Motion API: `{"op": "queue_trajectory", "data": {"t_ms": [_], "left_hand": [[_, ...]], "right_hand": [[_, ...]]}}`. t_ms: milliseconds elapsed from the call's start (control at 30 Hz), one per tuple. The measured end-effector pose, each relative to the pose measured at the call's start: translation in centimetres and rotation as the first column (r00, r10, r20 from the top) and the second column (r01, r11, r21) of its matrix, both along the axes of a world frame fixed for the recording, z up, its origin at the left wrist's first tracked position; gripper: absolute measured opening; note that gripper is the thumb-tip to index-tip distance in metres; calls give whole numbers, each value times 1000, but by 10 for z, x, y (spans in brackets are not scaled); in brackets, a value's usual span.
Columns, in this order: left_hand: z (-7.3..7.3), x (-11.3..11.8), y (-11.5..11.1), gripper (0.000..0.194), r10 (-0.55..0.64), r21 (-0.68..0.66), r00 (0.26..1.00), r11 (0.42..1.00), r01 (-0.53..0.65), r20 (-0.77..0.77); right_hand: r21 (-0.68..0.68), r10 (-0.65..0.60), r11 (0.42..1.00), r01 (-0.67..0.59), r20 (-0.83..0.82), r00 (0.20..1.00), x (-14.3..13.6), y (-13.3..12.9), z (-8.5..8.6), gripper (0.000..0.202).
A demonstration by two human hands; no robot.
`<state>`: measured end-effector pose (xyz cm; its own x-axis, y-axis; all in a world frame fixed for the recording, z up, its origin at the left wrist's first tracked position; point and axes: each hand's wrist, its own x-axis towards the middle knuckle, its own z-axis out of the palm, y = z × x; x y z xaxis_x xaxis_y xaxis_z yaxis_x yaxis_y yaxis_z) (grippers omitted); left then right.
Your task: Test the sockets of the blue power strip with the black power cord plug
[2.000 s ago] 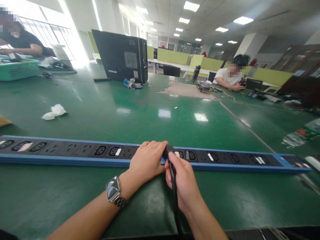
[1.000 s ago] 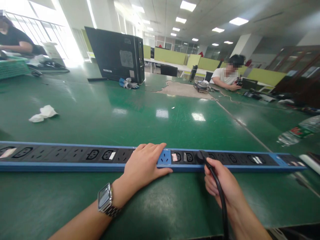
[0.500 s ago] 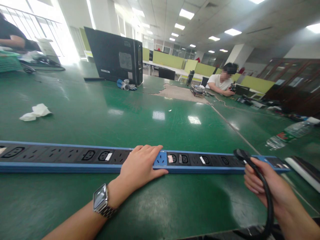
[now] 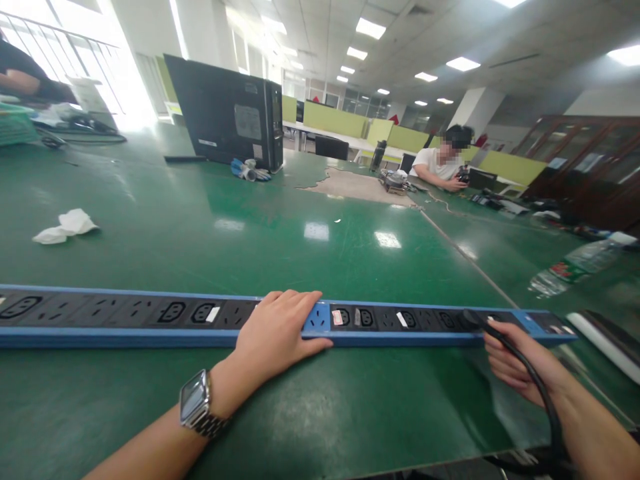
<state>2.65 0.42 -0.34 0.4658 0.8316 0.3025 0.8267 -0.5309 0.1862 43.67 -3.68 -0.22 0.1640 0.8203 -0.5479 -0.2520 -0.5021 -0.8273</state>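
Note:
A long blue power strip point(image 4: 400, 341) with black sockets runs across the green table. My left hand point(image 4: 280, 327), wearing a metal watch point(image 4: 196, 400), rests over the strip's middle, gripping it beside a blue socket point(image 4: 317, 319). Near the strip's right end, my right hand point(image 4: 520, 360) is closed on a black cable's plug point(image 4: 474, 320). That plug lies against the black sockets; whether it sits inside one cannot be made out. The thick black cable point(image 4: 543, 390) curves down past my right wrist.
A black computer case point(image 4: 225, 113) stands at the back left, with gloves point(image 4: 250, 171) by it. White tissue point(image 4: 67, 227) lies left, a plastic bottle point(image 4: 580, 267) right. A person point(image 4: 443, 160) sits across the table point(image 4: 280, 253); another person's arm point(image 4: 20, 81) shows far left.
My right hand and the plug have moved slightly left and down, bringing the plug onto the strip's sockets. My left hand keeps its place on the strip.

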Motion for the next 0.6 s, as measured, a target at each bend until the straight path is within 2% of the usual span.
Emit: {"op": "queue_trajectory", "data": {"t_ms": [100,200,300,367,400,433,500,567,600], "left_hand": [[0,0,0,68,-1,0,1000,1000,1,0],[-1,-2,1,70,-1,6,1000,1000,1,10],[-1,-1,0,77,-35,45,998,998,32,59],[0,1,-3,78,-93,113,990,990,80,107],[0,2,-5,75,-139,159,983,980,120,119],[1,3,-7,69,-198,210,973,963,171,117],[2,2,-11,50,-301,312,948,914,258,99],[3,-8,-15,37,-337,394,936,878,272,105],[4,-18,-17,35,-318,427,939,873,236,130]], "right_hand": [[-10,-15,1000,16,61,998,5,-3,-4,44],[39,-69,997,64,162,984,3,-5,2,42],[203,-101,977,64,172,980,-32,-6,17,41],[269,-10,961,-59,249,968,-80,-7,26,43],[246,108,949,-199,339,935,-108,-8,29,46],[227,246,905,-360,410,878,-137,-9,31,47],[192,462,784,-590,455,761,-190,-12,35,48],[194,563,673,-713,491,665,-223,-14,38,49],[212,550,647,-733,537,640,-231,-14,39,50]]}}
